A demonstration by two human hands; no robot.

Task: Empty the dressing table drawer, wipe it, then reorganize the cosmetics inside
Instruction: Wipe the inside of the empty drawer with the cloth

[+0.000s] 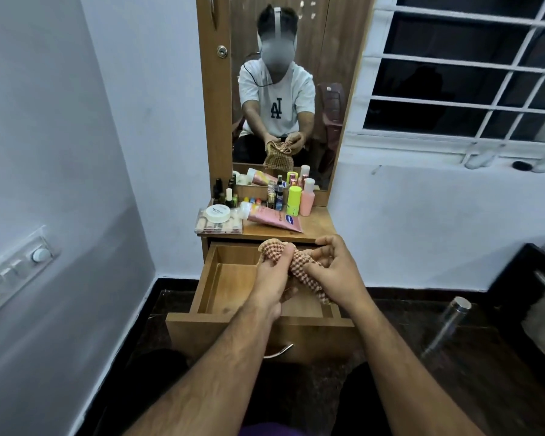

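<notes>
The wooden drawer (211, 278) of the dressing table stands pulled out, and its visible floor holds nothing. Above it both hands hold a checked pink-and-white cloth (302, 265). My left hand (271, 278) grips its left end, my right hand (334, 269) its middle, and a tail hangs down into the drawer. On the tabletop (318, 225) stand the cosmetics: a pink tube (274, 218), a lime bottle (294, 201), a pink bottle (307, 198), a white jar (217, 214) on a clear box (217, 226) and several small dark bottles (227, 191).
A mirror (283, 89) behind the tabletop reflects a person holding the cloth. A white wall with a switch panel (13, 269) is at the left, a barred window (466, 67) at the right. A steel bottle (447, 325) stands on the dark floor beside black furniture (529, 278).
</notes>
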